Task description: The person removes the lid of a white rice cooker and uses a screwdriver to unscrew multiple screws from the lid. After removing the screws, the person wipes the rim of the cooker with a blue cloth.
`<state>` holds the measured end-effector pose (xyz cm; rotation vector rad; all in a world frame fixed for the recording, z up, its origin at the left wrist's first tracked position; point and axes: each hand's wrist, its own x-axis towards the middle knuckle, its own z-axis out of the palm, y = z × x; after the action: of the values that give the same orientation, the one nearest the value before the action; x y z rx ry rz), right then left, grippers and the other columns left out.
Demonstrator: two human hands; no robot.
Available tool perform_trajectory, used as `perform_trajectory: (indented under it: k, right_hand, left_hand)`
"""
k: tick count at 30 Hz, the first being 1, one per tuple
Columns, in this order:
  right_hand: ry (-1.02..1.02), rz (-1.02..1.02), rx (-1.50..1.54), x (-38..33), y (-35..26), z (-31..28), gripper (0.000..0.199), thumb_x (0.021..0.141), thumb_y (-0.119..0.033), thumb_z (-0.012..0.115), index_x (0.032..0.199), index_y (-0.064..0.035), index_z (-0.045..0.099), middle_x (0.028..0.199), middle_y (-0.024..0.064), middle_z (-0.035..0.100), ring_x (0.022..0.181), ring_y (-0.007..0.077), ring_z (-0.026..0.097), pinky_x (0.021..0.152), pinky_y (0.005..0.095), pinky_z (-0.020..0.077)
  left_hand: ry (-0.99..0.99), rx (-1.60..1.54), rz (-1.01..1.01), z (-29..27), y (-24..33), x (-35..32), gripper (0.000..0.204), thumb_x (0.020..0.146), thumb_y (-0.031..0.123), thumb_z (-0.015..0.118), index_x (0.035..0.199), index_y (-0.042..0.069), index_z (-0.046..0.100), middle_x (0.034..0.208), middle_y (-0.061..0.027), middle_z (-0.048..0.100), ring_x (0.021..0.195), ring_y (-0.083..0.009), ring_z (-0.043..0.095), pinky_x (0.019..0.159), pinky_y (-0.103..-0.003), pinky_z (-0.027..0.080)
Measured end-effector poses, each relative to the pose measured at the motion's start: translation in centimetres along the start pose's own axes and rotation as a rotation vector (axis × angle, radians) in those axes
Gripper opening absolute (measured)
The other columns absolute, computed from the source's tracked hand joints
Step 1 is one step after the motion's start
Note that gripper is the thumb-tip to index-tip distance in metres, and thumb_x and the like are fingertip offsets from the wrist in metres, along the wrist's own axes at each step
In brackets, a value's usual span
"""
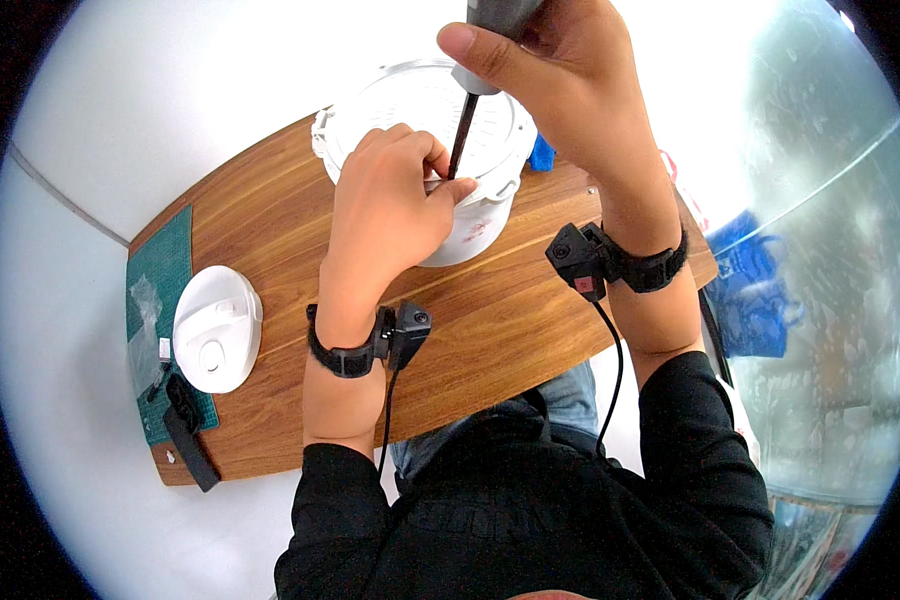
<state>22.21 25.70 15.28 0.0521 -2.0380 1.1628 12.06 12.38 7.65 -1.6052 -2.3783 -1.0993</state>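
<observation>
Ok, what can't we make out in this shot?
All in the head view:
Tip of the driver: hidden by the left hand; can't tell if its fingers pinch anything there.
Driver handle: far end cut off by the top edge, part covered by the right hand.
Blue item: partly hidden behind the white container.
Red markings on the container: too small and blurred.

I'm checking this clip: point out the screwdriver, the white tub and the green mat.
Screwdriver [476,80]: head view, on the lower end of its grey handle.
White tub [420,106]: head view, on its top.
Green mat [173,278]: head view, on a bare patch.
</observation>
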Motion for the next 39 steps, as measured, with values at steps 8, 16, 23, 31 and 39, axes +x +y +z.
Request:
perform_trajectory:
  k: [8, 16, 23, 31, 39]
  right_hand:
    - [0.042, -0.102, 0.181, -0.3, 1.4, -0.2, 0.061, 0.091, -0.012, 0.073, 0.137, 0.0086, 0.038, 0.085, 0.0048, 0.058, 0.072, 0.0103, 0.060, 0.063, 0.0254, 0.0511]
    - [0.112, -0.048, 0.209, -0.7, 1.5, -0.8, 0.064, 0.090, -0.010, 0.075, 0.138, 0.0079, 0.037, 0.086, 0.0035, 0.056, 0.074, 0.0103, 0.060, 0.064, 0.0251, 0.0511]
    - [0.226, -0.170, 0.399, -0.8, 2.7, -1.1, 0.056, 0.091, -0.004, 0.072, 0.135, 0.0066, 0.040, 0.087, 0.0051, 0.059, 0.075, 0.0107, 0.060, 0.065, 0.0250, 0.0520]
    - [0.312, -0.189, 0.441, -2.5, 3.1, -2.4, 0.054, 0.090, -0.003, 0.072, 0.135, 0.0055, 0.043, 0.090, 0.0053, 0.062, 0.077, 0.0097, 0.061, 0.065, 0.0235, 0.0509]
    - [0.474, -0.197, 0.251, -8.1, 2.0, -7.8, 0.057, 0.087, -0.009, 0.075, 0.136, 0.0048, 0.046, 0.091, 0.0066, 0.065, 0.077, 0.0110, 0.063, 0.063, 0.0223, 0.0506]
  left_hand:
    - [-0.111, 0.112, 0.051, -0.8, 0.2, 1.1, 0.029, 0.080, 0.024, 0.078, 0.072, 0.000, 0.066, 0.078, -0.0174, 0.065, 0.079, -0.0327, 0.061, 0.072, -0.043, 0.047]
    - [-0.168, 0.121, 0.056, -1.3, 0.5, 1.5, 0.034, 0.087, 0.026, 0.072, 0.071, -0.003, 0.065, 0.071, -0.0190, 0.063, 0.068, -0.0338, 0.061, 0.064, -0.044, 0.047]
    - [-0.127, 0.199, 0.055, -1.8, 0.8, 1.9, 0.042, 0.096, 0.030, 0.061, 0.073, -0.004, 0.067, 0.072, -0.0196, 0.064, 0.070, -0.0349, 0.060, 0.066, -0.044, 0.047]
    - [0.027, 0.067, 0.096, -1.1, 1.1, 0.2, 0.026, 0.088, 0.022, 0.072, 0.081, -0.003, 0.069, 0.074, -0.0169, 0.067, 0.075, -0.0313, 0.064, 0.069, -0.041, 0.049]
    - [-0.067, -0.291, 0.026, 1.5, 5.3, -1.7, 0.009, 0.084, 0.006, 0.074, 0.090, 0.000, 0.070, 0.077, -0.0147, 0.072, 0.067, -0.0213, 0.071, 0.060, -0.028, 0.053]
